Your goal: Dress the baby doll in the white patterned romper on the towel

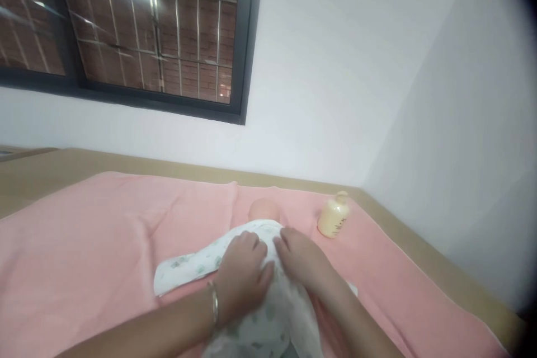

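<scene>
A white long-sleeved baby garment (268,316) with a pale green print lies spread down the middle. One sleeve reaches out to the left; on the right, only the other sleeve's end shows past my forearm. Above the neckline is a smooth rounded head (264,210), seemingly a doll's. My left hand (245,268), a bangle at its wrist, is closed on the chest of the garment with curled fingers. Beside it, my right hand (300,254) has its bent fingers closed on the cloth near the neckline. The fingertips of both hands are partly hidden.
A pink blanket (96,235) with some creases covers most of the wooden surface (79,162). To the right of the head stands a cream pump bottle (333,218). A white wall (319,78) and a dark-framed barred window (168,33) rise behind.
</scene>
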`<state>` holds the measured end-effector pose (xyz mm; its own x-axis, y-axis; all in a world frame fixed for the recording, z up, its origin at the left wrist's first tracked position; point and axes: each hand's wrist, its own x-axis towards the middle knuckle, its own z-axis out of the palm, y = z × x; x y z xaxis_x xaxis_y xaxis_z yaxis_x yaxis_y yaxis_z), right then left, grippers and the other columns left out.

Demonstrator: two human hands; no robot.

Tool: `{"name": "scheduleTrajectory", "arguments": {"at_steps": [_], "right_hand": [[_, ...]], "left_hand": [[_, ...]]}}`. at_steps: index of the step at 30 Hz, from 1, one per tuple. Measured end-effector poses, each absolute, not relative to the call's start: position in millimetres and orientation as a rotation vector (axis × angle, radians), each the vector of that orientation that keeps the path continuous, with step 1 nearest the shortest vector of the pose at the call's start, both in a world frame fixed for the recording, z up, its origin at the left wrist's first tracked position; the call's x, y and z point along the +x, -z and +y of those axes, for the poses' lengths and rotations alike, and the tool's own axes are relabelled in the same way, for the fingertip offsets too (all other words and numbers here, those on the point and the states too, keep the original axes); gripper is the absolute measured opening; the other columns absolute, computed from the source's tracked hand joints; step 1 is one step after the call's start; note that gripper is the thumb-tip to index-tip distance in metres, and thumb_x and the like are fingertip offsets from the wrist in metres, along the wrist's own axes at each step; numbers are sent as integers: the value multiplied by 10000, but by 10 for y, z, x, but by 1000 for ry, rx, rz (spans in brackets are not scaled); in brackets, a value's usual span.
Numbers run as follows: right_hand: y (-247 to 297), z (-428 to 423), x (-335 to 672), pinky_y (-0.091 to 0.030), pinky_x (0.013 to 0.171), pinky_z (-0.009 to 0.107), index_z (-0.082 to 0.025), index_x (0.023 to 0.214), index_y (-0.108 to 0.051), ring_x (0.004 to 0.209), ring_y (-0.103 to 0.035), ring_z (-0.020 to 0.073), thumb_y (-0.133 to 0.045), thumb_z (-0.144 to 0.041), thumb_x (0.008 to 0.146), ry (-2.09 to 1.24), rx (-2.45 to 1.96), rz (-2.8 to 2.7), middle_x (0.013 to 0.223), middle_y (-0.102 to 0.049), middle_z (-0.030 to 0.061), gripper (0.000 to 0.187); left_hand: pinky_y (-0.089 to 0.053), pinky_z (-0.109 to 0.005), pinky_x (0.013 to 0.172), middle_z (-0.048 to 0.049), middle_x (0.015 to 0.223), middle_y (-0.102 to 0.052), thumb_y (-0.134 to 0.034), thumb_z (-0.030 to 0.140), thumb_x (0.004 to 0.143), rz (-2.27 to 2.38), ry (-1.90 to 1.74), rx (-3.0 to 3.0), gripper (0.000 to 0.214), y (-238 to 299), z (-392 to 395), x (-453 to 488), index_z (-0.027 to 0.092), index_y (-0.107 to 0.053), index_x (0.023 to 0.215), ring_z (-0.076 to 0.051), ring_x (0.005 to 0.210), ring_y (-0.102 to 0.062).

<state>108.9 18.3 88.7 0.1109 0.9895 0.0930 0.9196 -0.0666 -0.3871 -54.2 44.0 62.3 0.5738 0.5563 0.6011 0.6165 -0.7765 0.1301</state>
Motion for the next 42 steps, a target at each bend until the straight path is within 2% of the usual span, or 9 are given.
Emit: {"name": "scheduleTrajectory", "arguments": {"at_steps": [5,10,14,19,23,26,32,37,42], "right_hand": [[-651,455,1068,-383,654,303,-168,1011,-507,824,-574,225,-173,-553,895,-342,-2168,-1653,933,-621,117,522],[-652,627,1082,-407,788,386,-77,1149,-500,971,-569,297,-155,-626,861,-462,-2266,-1603,1066,-602,201,709],[-630,810,1163,-380,895,389,-57,1125,-580,1080,-535,297,-98,-681,835,-702,-2276,-1609,1163,-568,210,840],[-519,873,1200,-375,904,407,-53,1170,-566,1101,-527,291,-44,-696,823,-651,-2269,-1553,1175,-561,215,898],[-482,811,1197,-388,884,400,-61,1143,-577,1079,-540,284,-24,-673,836,-591,-2299,-1517,1153,-572,213,880],[-509,770,1191,-397,870,391,-70,1143,-571,1062,-548,276,-45,-637,859,-573,-2299,-1543,1159,-568,203,824],[-703,621,1034,-417,822,377,-94,1065,-611,993,-568,271,-109,-508,910,-393,-2289,-1696,1077,-610,174,669],[-911,427,811,-434,718,361,-134,954,-643,869,-596,266,-242,-384,905,-170,-2319,-1794,957,-641,157,475],[-865,471,821,-418,734,346,-128,985,-634,899,-590,257,-190,-404,918,-186,-2283,-1782,985,-637,173,528]], "left_hand": [[-363,-409,792,-117,901,-550,-340,439,871,-1463,687,-2530,356,-654,784,-438,152,-550,864,-253,868,-492],[-310,-504,904,-190,1122,-551,-239,653,814,-1812,554,-2507,676,-625,1038,-366,114,-559,1064,-335,1071,-464],[-177,-625,948,-185,1138,-583,-153,771,736,-2078,327,-2593,810,-621,1202,-350,166,-641,964,-397,1133,-431],[-155,-630,948,-172,1008,-638,-120,701,790,-2090,386,-2573,768,-658,1047,-290,165,-652,929,-361,1011,-526],[-236,-570,931,-187,1030,-615,-194,585,832,-1907,480,-2560,657,-642,886,-227,111,-613,1010,-328,981,-534],[-285,-531,902,-185,1010,-622,-211,599,820,-1924,476,-2602,663,-626,917,-229,107,-612,1014,-320,963,-544],[-331,-509,868,-117,995,-658,-166,693,787,-2103,407,-2787,701,-675,1092,-318,205,-651,924,-312,934,-577],[-365,-470,841,-96,903,-677,-263,660,777,-2118,368,-2812,603,-716,1143,-329,206,-659,805,-283,842,-597],[-378,-456,818,-95,877,-677,-219,628,810,-2060,364,-2777,615,-735,1055,-301,197,-656,791,-282,831,-600]]}}
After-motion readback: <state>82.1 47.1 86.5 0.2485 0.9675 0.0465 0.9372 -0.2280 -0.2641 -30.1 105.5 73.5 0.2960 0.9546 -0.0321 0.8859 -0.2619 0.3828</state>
